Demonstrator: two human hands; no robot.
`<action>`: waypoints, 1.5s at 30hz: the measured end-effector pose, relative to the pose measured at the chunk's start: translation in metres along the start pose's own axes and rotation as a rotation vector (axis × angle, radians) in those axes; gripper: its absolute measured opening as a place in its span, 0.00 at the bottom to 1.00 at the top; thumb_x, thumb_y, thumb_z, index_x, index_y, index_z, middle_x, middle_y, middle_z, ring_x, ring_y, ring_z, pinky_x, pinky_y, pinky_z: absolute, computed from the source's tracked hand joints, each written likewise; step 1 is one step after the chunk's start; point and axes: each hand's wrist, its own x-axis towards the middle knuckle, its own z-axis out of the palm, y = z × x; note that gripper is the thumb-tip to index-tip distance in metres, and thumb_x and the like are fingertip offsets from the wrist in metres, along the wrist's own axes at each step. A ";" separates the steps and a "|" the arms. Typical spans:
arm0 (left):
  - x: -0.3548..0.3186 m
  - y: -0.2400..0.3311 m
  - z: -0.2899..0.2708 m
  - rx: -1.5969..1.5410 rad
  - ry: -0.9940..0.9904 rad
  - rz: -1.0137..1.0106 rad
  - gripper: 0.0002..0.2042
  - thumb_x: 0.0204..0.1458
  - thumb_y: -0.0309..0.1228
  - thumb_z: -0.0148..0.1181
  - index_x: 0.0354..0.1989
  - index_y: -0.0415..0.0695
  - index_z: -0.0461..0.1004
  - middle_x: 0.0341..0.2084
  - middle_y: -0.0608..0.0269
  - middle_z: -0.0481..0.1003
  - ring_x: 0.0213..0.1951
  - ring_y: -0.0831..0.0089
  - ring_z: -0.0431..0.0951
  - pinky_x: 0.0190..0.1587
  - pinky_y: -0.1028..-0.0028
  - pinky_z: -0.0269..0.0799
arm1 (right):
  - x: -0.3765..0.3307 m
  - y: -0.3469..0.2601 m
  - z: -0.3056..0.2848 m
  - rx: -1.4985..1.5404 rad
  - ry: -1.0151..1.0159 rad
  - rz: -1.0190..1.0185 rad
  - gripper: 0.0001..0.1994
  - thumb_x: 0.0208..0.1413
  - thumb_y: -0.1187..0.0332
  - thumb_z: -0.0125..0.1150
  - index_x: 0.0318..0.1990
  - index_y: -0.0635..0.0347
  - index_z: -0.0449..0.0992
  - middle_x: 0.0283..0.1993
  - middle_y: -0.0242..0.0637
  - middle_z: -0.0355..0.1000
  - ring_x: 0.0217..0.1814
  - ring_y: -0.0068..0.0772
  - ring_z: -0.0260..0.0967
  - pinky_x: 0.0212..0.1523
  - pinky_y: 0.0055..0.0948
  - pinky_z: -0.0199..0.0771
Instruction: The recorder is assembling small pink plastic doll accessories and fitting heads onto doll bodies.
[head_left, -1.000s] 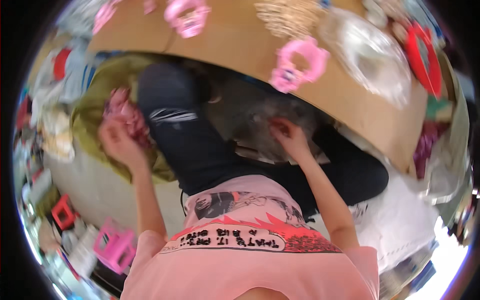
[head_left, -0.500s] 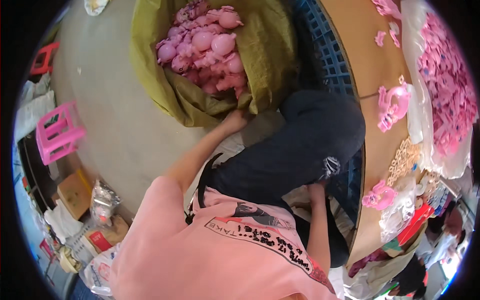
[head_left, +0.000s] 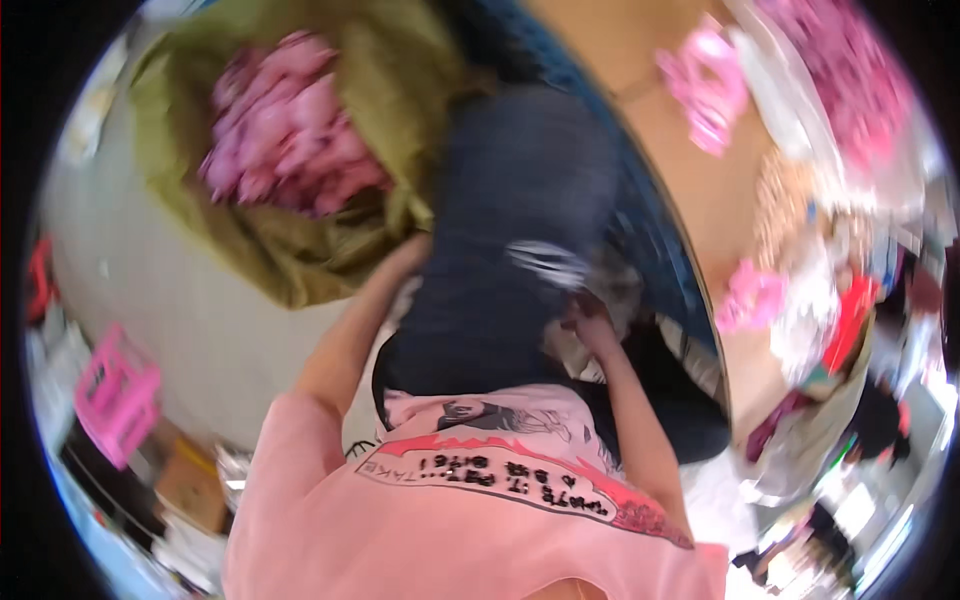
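Note:
An olive-green sack stands on the floor at the upper left, its mouth spread wide. Inside lies a heap of pink plastic toy parts, rounded and glossy. My left hand is at the near edge of the sack, beside my dark trouser leg; its fingers are hidden there. My right hand is by the underside of my bent leg, near a pale crumpled sheet or bag. Motion blurs its fingers, and I cannot make out anything in them.
A brown tabletop curves along the right, bearing a pink toy part, another pink piece and a bag of pink parts. A blue plastic crate stands beside my leg. On the left is a pink stool.
The view has turned, so the sack now appears farther left and tilted. My right hand has come up from behind my leg into clearer view. My left hand remains by the sack's edge.

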 end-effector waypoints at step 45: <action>-0.051 -0.083 -0.104 0.060 0.072 -0.484 0.11 0.57 0.31 0.51 0.42 0.38 0.75 0.30 0.67 0.77 0.29 0.78 0.72 0.30 0.76 0.68 | -0.032 -0.002 0.007 -0.063 0.263 -0.187 0.15 0.54 0.62 0.57 0.48 0.55 0.75 0.47 0.44 0.74 0.48 0.45 0.73 0.50 0.39 0.72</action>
